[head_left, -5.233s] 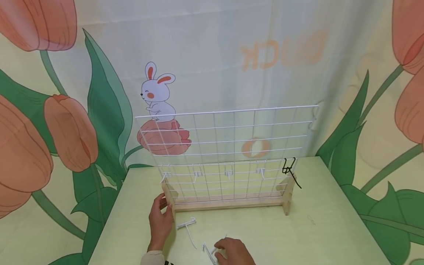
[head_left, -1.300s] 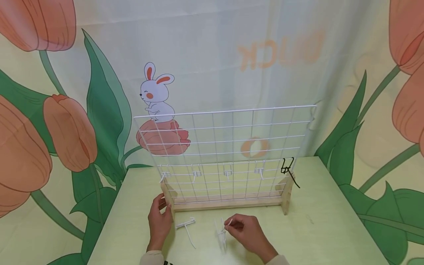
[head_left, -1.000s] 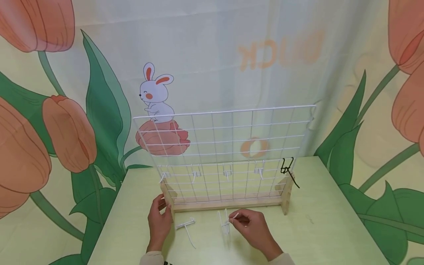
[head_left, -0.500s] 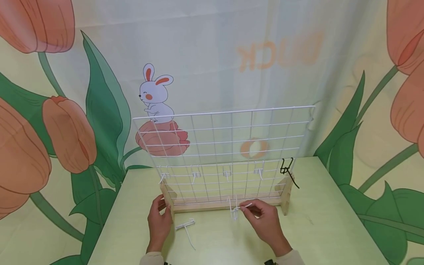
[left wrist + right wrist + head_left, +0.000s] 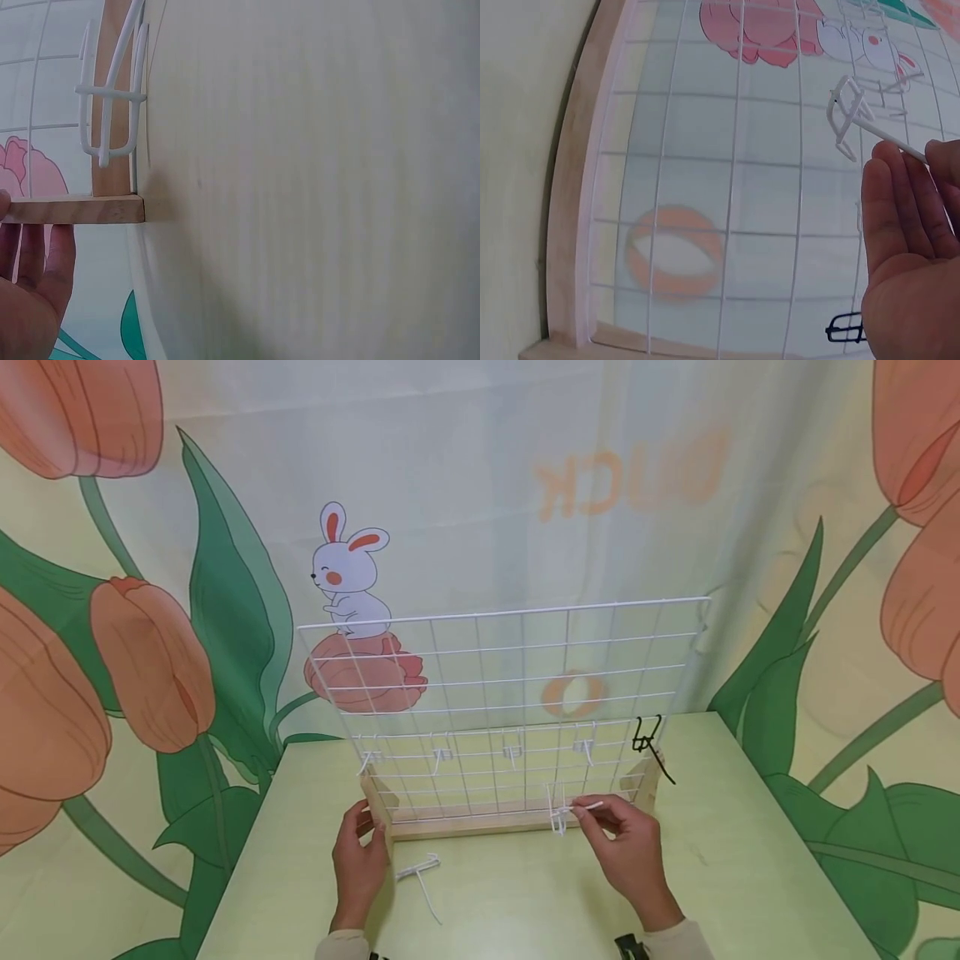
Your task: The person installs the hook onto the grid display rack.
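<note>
My left hand [image 5: 358,860] grips the left end of the wooden stand [image 5: 480,825], with fingers on its outer face in the left wrist view. The stand holds a white wire grid panel [image 5: 480,675] upright. My right hand [image 5: 628,852] pinches a white wire display hook [image 5: 558,817] by its long prong, between thumb and fingers. In the head view the hook overlaps the grid's lower right part, its two bent tips upward. A second white hook [image 5: 418,867] lies on the table beside my left hand, also seen close in the left wrist view [image 5: 112,94].
Several white hooks, one of them a middle hook [image 5: 512,750], hang in a row along one grid wire. At the row's right end hangs a black hook [image 5: 643,742]. Behind the table [image 5: 495,902] rises a printed curtain [image 5: 465,485].
My right hand has picked up the white hook from the table and carried it right and away from me, up to the grid. My left hand has stayed on the stand.
</note>
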Motion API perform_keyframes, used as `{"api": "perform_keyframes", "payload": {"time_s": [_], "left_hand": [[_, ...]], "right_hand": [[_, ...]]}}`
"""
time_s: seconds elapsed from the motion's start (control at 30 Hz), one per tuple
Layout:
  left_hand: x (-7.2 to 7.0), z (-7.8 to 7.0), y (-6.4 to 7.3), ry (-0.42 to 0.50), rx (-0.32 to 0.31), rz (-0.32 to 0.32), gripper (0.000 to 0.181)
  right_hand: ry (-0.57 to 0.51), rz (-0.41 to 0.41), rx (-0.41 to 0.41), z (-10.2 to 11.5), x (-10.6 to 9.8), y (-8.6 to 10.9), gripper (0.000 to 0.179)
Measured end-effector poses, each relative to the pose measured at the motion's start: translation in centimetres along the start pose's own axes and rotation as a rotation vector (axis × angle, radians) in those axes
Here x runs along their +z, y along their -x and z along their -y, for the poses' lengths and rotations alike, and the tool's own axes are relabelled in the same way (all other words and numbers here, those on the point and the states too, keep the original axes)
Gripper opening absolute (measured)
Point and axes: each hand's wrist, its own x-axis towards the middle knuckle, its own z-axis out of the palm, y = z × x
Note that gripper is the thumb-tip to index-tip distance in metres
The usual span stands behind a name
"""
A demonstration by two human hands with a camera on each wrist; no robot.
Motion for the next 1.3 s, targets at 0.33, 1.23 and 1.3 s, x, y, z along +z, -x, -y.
{"api": "perform_keyframes", "payload": {"time_s": [0.33, 1.23, 1.3], "left_hand": [[0.1, -0.1, 0.0, 0.001, 0.025, -0.015, 0.047], [-0.2, -0.2, -0.1, 0.023, 0.017, 0.0, 0.045], [-0.2, -0.2, -0.1, 0.024, 0.005, 0.004, 0.046]], "right_hand": [[0.114, -0.105, -0.027, -0.4, -2.1, -0.8, 0.017], [0.189, -0.289, 0.011, -3.5, -2.3, -1.3, 0.016], [0.187, -0.293, 0.009, -3.8, -2.2, -1.3, 0.016]]}}
